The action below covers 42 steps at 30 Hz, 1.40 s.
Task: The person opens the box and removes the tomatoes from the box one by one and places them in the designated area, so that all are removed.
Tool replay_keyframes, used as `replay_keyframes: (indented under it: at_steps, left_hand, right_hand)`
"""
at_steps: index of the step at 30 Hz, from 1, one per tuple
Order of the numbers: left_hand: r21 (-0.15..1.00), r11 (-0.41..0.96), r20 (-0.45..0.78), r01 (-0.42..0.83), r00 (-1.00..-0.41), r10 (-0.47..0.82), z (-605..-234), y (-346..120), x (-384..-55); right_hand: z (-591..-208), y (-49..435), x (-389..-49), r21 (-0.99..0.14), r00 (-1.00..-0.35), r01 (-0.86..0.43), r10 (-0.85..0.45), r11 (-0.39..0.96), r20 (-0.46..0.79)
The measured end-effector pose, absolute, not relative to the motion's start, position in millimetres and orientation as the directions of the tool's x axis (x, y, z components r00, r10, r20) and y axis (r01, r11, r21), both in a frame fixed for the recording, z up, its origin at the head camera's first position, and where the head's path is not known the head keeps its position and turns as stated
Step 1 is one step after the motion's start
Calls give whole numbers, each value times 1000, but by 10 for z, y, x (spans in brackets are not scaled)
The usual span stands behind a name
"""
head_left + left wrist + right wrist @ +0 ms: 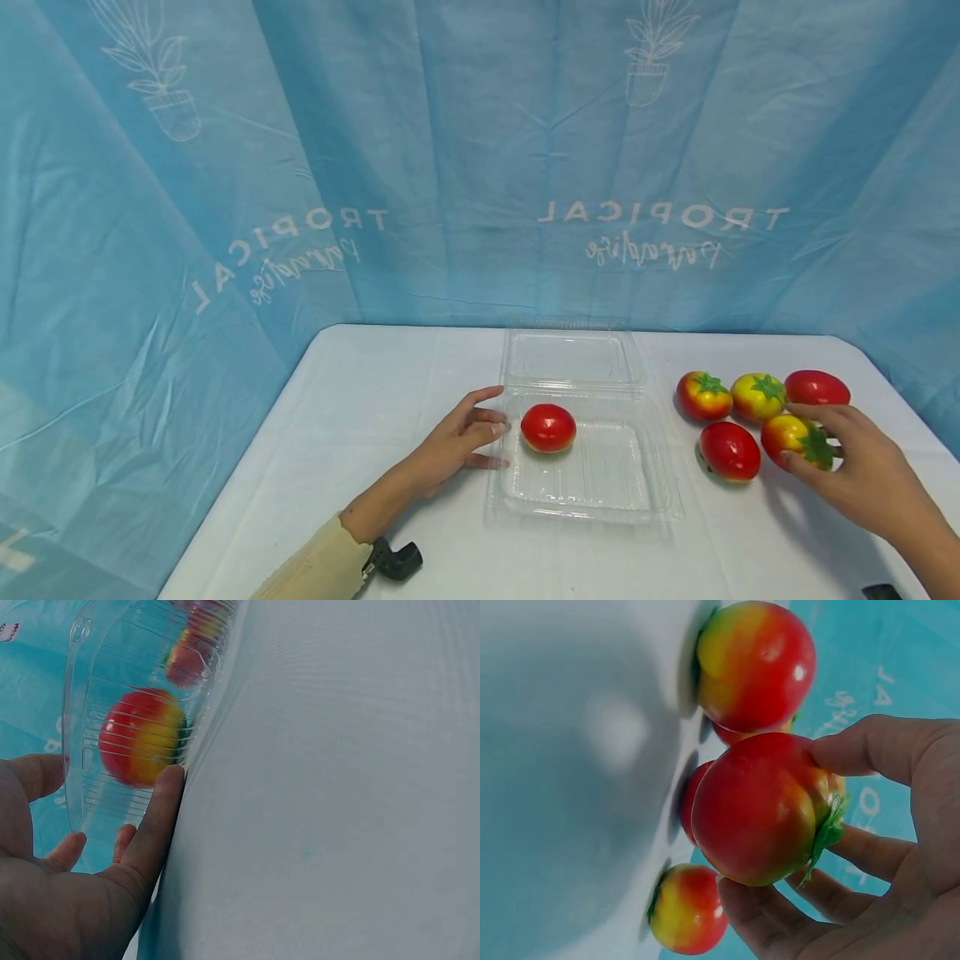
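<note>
My right hand [870, 475] grips a red and yellow toy tomato [795, 440] between thumb and fingers. Its green leafy top [829, 832] faces the palm in the right wrist view. With fingers spread, my left hand [453, 442] touches the left side of a clear plastic clamshell box [592, 504]. The box lies with its lid [570, 357] folded back. Inside its base, toward the left, sits one red tomato [548, 428], seen through the ribbed wall in the left wrist view.
Around the held tomato on the right lie a red-yellow tomato [701, 398], a yellow one [753, 400] and two red ones, one nearer [729, 454] and one farther [817, 387]. A blue printed curtain [480, 150] hangs behind the white table [375, 375].
</note>
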State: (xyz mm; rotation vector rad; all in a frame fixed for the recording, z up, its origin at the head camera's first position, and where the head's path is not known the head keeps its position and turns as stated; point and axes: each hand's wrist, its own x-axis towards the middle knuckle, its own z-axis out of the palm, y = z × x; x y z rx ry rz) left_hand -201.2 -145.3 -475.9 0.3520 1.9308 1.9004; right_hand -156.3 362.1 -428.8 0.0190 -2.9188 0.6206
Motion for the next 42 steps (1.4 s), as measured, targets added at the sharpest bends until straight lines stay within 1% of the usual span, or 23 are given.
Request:
replay_keyframes:
  at_steps: [12, 19, 29, 42]
  left_hand:
    - [994, 43, -107, -98, -884, 455, -4769, -1458, -2017]
    - [994, 42, -108, -100, -882, 458, -4756, -1456, -2011]
    - [994, 49, -109, -97, -884, 454, -4740, -1454, -2002]
    - [994, 49, -112, -100, -883, 456, -4741, -1457, -2006]
  right_hand:
    - [-4330, 3646, -1600, -399, -994, -11, 35, 917, 106]
    - [-4373, 3640, -1597, -394, -990, -37, 19, 918, 136]
    - [-4385, 3633, -1615, -396, -994, -24, 19, 918, 104]
    - [-4410, 3647, -1628, -381, -994, -25, 18, 924, 108]
